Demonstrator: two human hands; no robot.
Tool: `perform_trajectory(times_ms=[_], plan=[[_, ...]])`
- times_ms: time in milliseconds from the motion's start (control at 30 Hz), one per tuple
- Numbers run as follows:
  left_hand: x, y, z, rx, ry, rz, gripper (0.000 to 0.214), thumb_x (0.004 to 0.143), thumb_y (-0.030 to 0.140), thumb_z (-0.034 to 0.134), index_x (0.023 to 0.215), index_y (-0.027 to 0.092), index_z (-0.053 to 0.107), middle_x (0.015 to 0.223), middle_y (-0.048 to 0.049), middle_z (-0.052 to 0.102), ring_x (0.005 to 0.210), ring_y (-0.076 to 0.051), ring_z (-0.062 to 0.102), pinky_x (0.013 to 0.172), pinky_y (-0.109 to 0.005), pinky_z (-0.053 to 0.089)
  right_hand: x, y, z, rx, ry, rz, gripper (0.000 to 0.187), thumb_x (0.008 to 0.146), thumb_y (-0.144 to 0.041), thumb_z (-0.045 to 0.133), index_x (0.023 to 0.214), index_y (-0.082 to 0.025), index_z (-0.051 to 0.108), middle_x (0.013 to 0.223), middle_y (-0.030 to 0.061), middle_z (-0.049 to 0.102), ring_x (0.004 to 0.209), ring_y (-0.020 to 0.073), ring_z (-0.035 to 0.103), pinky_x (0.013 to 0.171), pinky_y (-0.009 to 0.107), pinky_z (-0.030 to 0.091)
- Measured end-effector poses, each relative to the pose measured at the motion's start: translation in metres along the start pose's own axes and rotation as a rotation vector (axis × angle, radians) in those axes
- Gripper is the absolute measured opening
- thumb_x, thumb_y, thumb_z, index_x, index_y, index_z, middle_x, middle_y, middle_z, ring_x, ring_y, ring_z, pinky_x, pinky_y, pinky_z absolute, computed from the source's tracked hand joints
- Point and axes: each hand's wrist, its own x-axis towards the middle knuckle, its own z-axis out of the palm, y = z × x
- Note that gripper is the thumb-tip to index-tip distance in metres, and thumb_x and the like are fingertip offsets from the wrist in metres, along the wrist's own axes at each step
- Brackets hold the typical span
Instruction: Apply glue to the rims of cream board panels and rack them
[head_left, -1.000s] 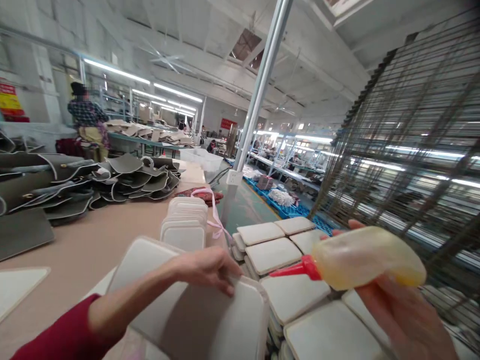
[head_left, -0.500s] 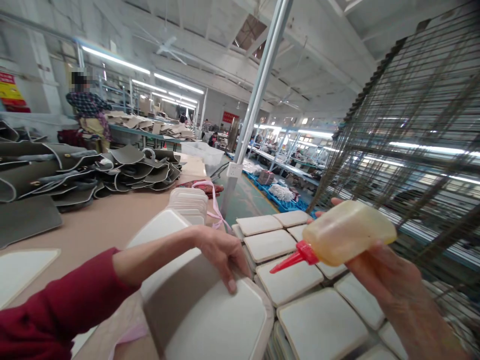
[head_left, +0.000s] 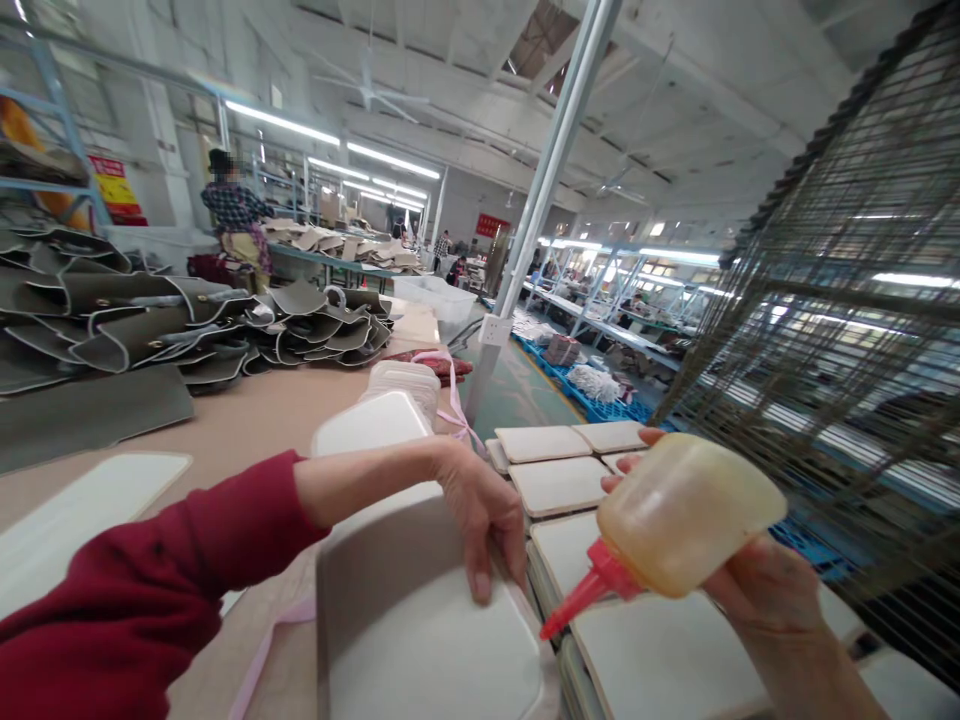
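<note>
My right hand [head_left: 772, 590] is closed round a squeeze bottle [head_left: 690, 515] of yellowish liquid, tilted with its red nozzle down to the left. The nozzle tip is close to the right edge of a white panel [head_left: 420, 620] with rounded corners. My left hand [head_left: 484, 515] grips that panel near its far right edge, thumb on the top face and the other fingers partly hidden over the edge. Behind my left wrist lies another white panel [head_left: 375, 420]. To the right, stacks of similar white panels [head_left: 559, 487] stand in rows, below the bottle.
Dark grey edged pieces [head_left: 187, 330] lie heaped on the brown table [head_left: 247, 420] at left. A metal post [head_left: 536, 200] with a socket box rises ahead. Wire racks [head_left: 840, 260] stand at right. A pink ribbon [head_left: 454, 400] hangs by the table edge. A person [head_left: 234, 215] stands far left.
The bottle has come down and tilted more steeply, bringing its nozzle to the panel's edge. My left hand keeps its grip on the panel. The whole view has shifted slightly left.
</note>
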Motion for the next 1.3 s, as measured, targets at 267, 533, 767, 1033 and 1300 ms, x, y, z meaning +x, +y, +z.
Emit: perform_trajectory(times_ms=[267,533,767,1033,1300], plan=[[0.008,-0.001,0.0,-0.002,-0.075,0.001,0.035,0.045,0.019,0.082,0.077,0.008,0.074,0.069,0.003,0.068,0.089,-0.022,0.064,0.086,-0.023,0.043,0.012,0.009,-0.002,0.061,-0.086,0.053,0.079,0.044,-0.047,0.082,0.116,-0.027,0.055,0.105,0.0053,0.063,0.096,0.028,0.059,0.084,0.041,0.047],[0.004,0.007,0.001,-0.001,-0.064,-0.023,0.038,0.039,0.02,0.084,0.073,0.008,0.074,0.066,0.0028,0.067,0.09,-0.026,0.063,0.089,-0.026,0.041,0.019,0.018,-0.006,0.094,-0.135,0.047,0.077,0.049,-0.045,0.08,0.118,-0.026,0.053,0.108,0.0074,0.062,0.099,0.0265,0.058,0.089,0.04,0.043],[-0.001,0.004,0.0,-0.027,-0.066,-0.01,0.038,0.043,0.023,0.083,0.077,0.007,0.074,0.068,0.0027,0.068,0.087,-0.024,0.064,0.086,-0.024,0.044,0.022,0.023,-0.007,0.087,-0.161,0.022,0.07,0.054,-0.045,0.078,0.116,-0.025,0.055,0.107,0.005,0.062,0.097,0.0254,0.059,0.086,0.036,0.046],[-0.005,0.004,0.003,-0.016,-0.011,-0.017,0.042,0.043,0.028,0.083,0.078,0.008,0.074,0.07,0.0021,0.069,0.087,-0.024,0.065,0.087,-0.025,0.043,0.022,0.027,-0.011,0.058,-0.157,0.008,0.068,0.056,-0.049,0.076,0.117,-0.027,0.054,0.107,0.0037,0.062,0.097,0.0235,0.059,0.085,0.035,0.046],[-0.011,0.005,0.007,-0.016,0.002,-0.039,0.034,0.048,0.025,0.081,0.076,0.008,0.074,0.071,0.0013,0.068,0.096,-0.025,0.062,0.092,-0.024,0.04,0.013,0.027,-0.009,0.065,-0.106,0.02,0.071,0.053,-0.049,0.077,0.117,-0.034,0.051,0.108,-0.0002,0.062,0.098,0.0234,0.059,0.085,0.036,0.048]])
